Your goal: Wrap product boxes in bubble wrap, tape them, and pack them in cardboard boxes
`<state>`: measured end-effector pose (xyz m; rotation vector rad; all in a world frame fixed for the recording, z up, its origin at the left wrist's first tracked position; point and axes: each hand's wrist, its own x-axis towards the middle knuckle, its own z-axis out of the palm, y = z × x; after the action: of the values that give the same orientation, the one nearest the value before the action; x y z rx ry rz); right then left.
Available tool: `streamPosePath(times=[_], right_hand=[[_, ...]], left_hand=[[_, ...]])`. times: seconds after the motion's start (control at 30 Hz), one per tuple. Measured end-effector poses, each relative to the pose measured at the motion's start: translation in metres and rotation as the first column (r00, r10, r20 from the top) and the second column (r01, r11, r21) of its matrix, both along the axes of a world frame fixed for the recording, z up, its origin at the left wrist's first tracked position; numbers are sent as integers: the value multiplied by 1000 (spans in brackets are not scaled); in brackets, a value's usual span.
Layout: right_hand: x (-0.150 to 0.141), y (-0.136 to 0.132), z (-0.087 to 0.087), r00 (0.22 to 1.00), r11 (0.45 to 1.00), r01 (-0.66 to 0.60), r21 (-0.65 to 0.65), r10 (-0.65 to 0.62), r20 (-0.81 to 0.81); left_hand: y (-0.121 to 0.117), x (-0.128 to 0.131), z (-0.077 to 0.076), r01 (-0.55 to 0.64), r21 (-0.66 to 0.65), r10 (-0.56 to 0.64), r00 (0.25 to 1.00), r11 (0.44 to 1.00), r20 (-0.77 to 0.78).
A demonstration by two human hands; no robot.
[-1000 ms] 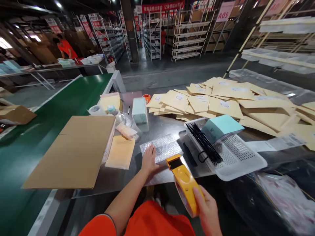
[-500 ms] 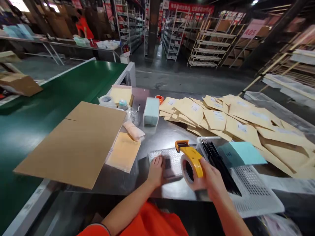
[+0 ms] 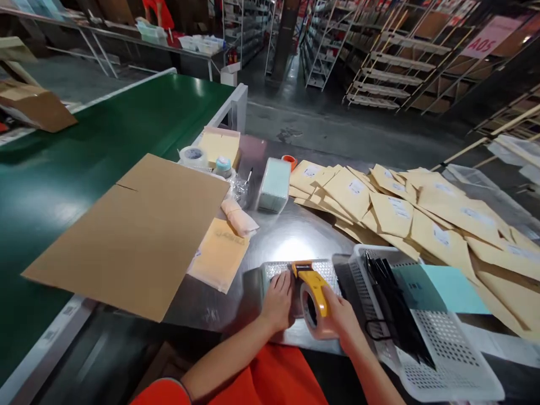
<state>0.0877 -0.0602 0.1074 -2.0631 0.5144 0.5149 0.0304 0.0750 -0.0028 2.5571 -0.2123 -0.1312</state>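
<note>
Two hands, left (image 3: 277, 301) flat on bubble-wrapped block (image 3: 327, 271), right (image 3: 342, 322) gripping yellow, probably plastic tape dispenser (image 3: 314, 286)

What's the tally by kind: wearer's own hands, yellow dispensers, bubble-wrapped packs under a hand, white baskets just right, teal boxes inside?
Own hands: 2 (left hand, right hand)
Yellow tape dispenser: 1
Bubble-wrapped pack: 1
White basket: 1
Teal box: 1
Total: 6

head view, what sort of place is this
Most likely a warehouse packing area: rows of tall shelving stand in the background, a green conveyor belt runs on the left, and labelled envelopes lie piled on the right.
</note>
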Motion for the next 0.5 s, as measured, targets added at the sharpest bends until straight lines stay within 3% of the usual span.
streamPosePath(times=[0.13,0.23,0.37,0.5], right_hand=[[5,-2,-7,1000,999,-24,-36,24,-1],[2,-4,-11,1000,999,-14,-33,14,1],[-5,-6,-16,1000,1000,-8,8,8,2],[-7,-5,-14,999,1000,-22,11,22,25]], left_hand=[[6,-2,11,-6,-19,5,1000,1000,-17],[24,14,31,-49,-131,42,998,990,-53],[44,79,52,-185,-209,154,976,960,-154],[39,142,45,-139,-209,72,951,968,-300]])
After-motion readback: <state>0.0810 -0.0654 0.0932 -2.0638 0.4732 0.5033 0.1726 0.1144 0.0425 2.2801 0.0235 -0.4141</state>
